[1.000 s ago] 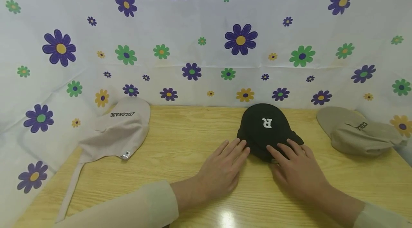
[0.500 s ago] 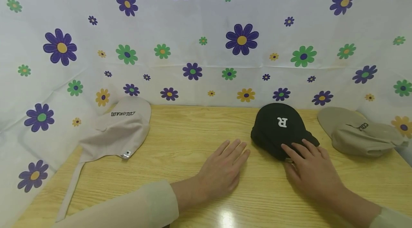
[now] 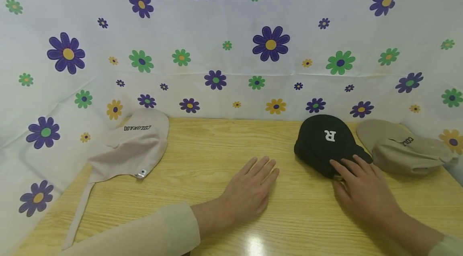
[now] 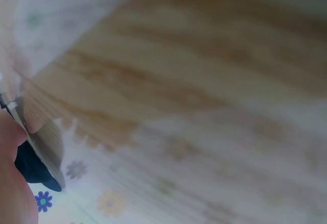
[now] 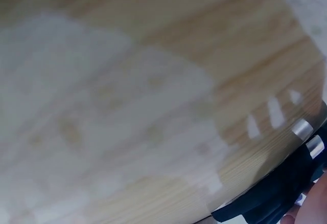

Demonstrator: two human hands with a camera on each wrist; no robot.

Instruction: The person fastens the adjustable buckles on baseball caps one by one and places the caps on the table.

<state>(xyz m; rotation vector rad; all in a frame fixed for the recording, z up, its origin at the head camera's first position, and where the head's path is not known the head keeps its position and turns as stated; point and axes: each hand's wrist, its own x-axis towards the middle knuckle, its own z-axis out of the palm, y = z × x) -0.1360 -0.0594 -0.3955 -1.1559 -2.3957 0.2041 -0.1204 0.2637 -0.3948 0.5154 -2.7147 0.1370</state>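
Note:
A black baseball cap with a white letter R on its front sits on the wooden table, right of centre, and a small metal buckle shows at its near edge. My right hand holds the cap's near right edge, fingers over the fabric and thumb beside the buckle. In the right wrist view, part of the black cap and its buckle appear at the lower right corner. Left of the cap, my left hand rests palm down on the table with fingers extended, apart from any cap.
A pale pinkish cap lettered COLORADO lies at the left, its long strap trailing toward the front. Close to the black cap's right side is a khaki cap. A flower-print cloth hangs behind the wooden table.
The black cap has slid to the right along with my right hand, closer to the khaki cap. My left hand, which touched the cap earlier, has stayed in place and is now apart from it.

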